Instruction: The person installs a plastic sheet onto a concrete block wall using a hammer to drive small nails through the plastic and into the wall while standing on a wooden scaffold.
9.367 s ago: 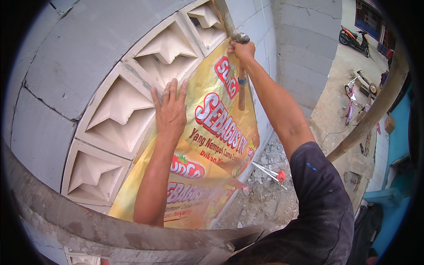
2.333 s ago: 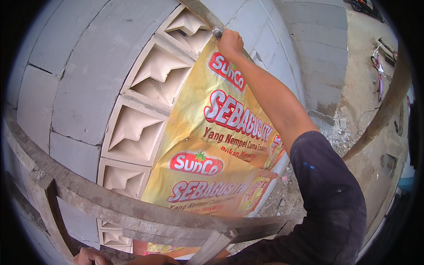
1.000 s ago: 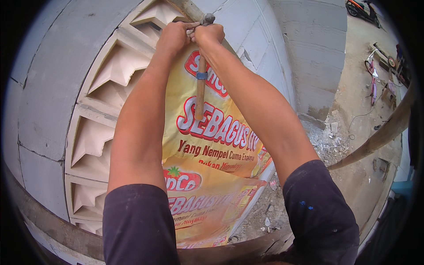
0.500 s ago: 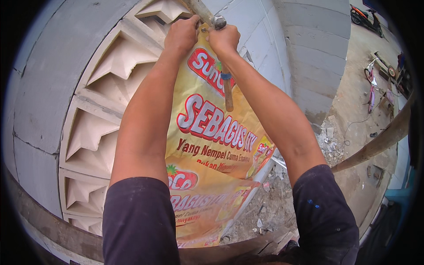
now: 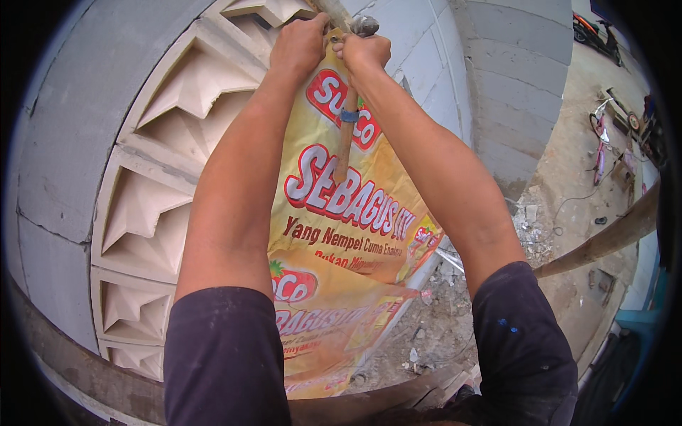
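A yellow and orange banner [image 5: 341, 234] printed with red and white lettering hangs in front of me, its narrow top corner fitted with a metal eyelet. At that corner, beside a wooden pole [image 5: 332, 10], my left hand [image 5: 300, 47] is closed with its fingertips at the banner's edge. Just to the right, my right hand [image 5: 365, 54] grips a hammer [image 5: 346, 145] near its head, fingertips close to the eyelet. The hammer's wooden handle, wrapped with a blue band, points down over the banner. Whether a nail is between my fingers cannot be made out.
Pale ventilation blocks with star-shaped relief [image 5: 145, 206] line the left, set in a grey block wall [image 5: 60, 163]. Rubble [image 5: 426, 334] lies below. A wooden beam [image 5: 611, 238] slants at right. Farther off are a pink bicycle [image 5: 601, 145] and a motorbike [image 5: 595, 39].
The hammer's handle has swung left across the banner, and its head has shifted slightly up and right. Both hands stay by the banner's top corner, with the right fingertips now showing near the eyelet.
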A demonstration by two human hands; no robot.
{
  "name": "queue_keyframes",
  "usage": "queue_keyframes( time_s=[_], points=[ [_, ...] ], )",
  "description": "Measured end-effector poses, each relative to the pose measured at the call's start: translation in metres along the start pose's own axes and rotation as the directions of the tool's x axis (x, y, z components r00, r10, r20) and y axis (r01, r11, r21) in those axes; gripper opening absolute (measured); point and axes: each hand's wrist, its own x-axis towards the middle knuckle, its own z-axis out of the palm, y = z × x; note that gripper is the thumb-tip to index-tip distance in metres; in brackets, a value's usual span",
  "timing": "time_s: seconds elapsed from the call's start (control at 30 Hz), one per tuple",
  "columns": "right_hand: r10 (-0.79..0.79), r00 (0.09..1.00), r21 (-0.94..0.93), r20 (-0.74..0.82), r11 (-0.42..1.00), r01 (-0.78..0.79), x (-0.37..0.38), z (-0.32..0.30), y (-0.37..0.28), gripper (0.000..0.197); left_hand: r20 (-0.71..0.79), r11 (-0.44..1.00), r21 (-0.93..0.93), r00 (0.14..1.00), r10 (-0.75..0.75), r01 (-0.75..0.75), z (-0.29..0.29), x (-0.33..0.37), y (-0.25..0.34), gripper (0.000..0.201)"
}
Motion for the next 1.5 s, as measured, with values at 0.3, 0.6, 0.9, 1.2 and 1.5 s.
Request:
queue_keyframes(
  time_s=[0.3, 0.6, 0.9, 1.2, 1.5],
  points=[
    [-0.025, 0.998, -0.112, 0.05, 0.993, 0.031, -0.01, 0.003, 0.0, 0.019, 0.084, 0.978, 0.192, 0.994, 0.066, -0.081, 0.0, -0.01, 0.001, 0.02],
    [-0.196, 0.961, -0.268, 0.197, 0.932, 0.245, 0.001, -0.031, 0.014, 0.033, -0.043, 0.951, 0.269, 0.984, 0.172, -0.154, 0.013, -0.003, 0.0, 0.021],
    [0.344, 0.932, 0.13, 0.111, 0.925, -0.357, -0.08, -0.202, 0.12, 0.04, -0.015, 0.957, 0.274, 0.995, 0.103, -0.095, 0.013, 0.002, -0.008, 0.021],
    [-0.032, 0.982, 0.132, 0.185, 0.991, 0.008, -0.176, -0.179, 0.084, 0.04, -0.051, 0.971, 0.226, 0.994, 0.095, -0.081, 0.015, -0.003, -0.008, 0.021],
    [-0.547, 0.831, 0.094, 0.104, 0.837, 0.539, -0.094, -0.086, 0.024, 0.038, -0.082, 0.973, 0.202, 0.989, 0.127, -0.109, 0.016, 0.001, -0.001, 0.02]
  ],
)
